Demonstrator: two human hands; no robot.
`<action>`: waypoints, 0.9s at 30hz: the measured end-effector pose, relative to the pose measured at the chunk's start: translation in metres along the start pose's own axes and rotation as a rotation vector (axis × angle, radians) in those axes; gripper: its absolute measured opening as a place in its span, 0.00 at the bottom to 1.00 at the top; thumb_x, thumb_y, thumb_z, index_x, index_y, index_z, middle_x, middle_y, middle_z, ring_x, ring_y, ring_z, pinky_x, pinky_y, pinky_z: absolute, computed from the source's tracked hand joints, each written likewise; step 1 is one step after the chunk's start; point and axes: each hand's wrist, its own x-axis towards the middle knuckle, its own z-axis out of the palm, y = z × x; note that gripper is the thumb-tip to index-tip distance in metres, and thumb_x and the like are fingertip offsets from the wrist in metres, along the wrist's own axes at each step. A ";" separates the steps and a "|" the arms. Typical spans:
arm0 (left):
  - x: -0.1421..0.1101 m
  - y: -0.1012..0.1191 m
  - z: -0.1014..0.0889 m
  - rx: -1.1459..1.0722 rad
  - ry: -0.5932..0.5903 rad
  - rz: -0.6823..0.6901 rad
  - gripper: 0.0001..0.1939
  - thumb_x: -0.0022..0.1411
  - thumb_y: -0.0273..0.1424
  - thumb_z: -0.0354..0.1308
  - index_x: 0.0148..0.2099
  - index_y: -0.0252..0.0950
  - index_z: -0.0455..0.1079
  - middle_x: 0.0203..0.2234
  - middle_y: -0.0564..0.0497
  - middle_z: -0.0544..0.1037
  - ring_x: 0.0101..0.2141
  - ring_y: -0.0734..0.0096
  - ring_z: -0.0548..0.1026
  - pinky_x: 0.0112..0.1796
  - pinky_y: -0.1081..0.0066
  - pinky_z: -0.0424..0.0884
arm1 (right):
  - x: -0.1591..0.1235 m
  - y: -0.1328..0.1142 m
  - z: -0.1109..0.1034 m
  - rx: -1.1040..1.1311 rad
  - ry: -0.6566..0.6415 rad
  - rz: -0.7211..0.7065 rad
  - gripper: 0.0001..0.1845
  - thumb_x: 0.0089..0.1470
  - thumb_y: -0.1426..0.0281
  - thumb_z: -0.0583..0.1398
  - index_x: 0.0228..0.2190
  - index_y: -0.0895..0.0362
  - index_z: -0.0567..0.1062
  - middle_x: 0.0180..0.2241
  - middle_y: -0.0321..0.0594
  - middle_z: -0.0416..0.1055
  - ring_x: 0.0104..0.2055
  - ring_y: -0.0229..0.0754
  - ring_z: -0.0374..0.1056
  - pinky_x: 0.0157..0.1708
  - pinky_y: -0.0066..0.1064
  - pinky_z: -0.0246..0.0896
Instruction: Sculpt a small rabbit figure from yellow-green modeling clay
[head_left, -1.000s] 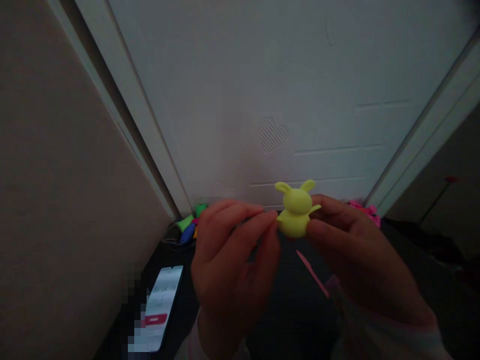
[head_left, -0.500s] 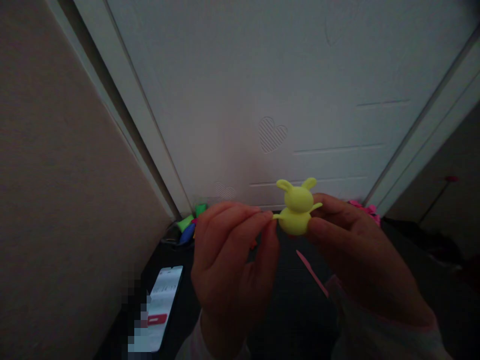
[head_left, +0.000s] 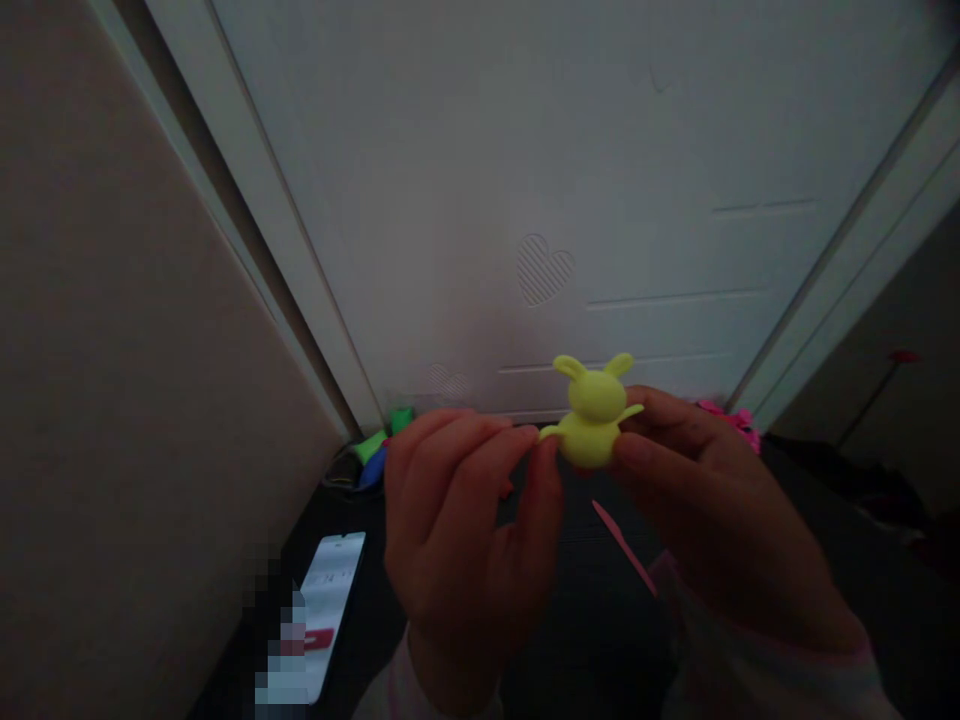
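A small yellow clay figure [head_left: 592, 425] is held up between my hands, above the dark tabletop. It has a round head with two long ears, a round body and two thin arms. My left hand [head_left: 472, 540] pinches the figure's left-side arm between thumb and forefinger. From the right, the thumb and fingers of my right hand [head_left: 705, 500] grip the body. A bit of red shows under the figure's base. Below, a pink modelling knife [head_left: 624, 548] lies on the table, its lower end close to my right sleeve.
A lit phone [head_left: 330, 600] lies at the left. Behind my left hand are green and blue packets [head_left: 373, 460], and pink pieces [head_left: 731, 422] lie beyond my right hand. A white door panel [head_left: 450, 200] with embossed hearts rises at the back, beside a wall [head_left: 135, 400].
My left fingertips have shifted slightly on the figure's arm, and more of that arm now shows, curving downward. The right hand keeps its grip almost unmoved.
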 end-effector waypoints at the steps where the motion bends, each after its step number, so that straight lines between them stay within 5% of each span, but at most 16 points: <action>1: 0.000 0.000 0.000 0.007 -0.001 0.001 0.11 0.43 0.20 0.63 0.32 0.34 0.69 0.29 0.52 0.73 0.33 0.70 0.71 0.36 0.65 0.69 | 0.000 0.000 0.000 -0.001 -0.002 -0.005 0.07 0.47 0.68 0.61 0.32 0.52 0.73 0.32 0.35 0.73 0.29 0.35 0.68 0.31 0.27 0.65; 12: -0.001 -0.002 -0.001 -0.023 -0.008 0.004 0.09 0.44 0.21 0.63 0.29 0.34 0.68 0.28 0.51 0.71 0.33 0.69 0.70 0.35 0.64 0.69 | 0.001 0.002 -0.001 -0.020 0.000 -0.002 0.06 0.48 0.68 0.60 0.32 0.51 0.72 0.33 0.35 0.73 0.29 0.35 0.68 0.31 0.27 0.65; 27: 0.002 -0.007 -0.002 -0.012 -0.098 0.045 0.16 0.45 0.20 0.61 0.38 0.36 0.70 0.33 0.51 0.71 0.36 0.70 0.70 0.38 0.65 0.69 | 0.002 0.002 0.000 -0.048 0.005 -0.008 0.06 0.47 0.70 0.60 0.32 0.53 0.72 0.32 0.35 0.73 0.27 0.34 0.68 0.30 0.26 0.64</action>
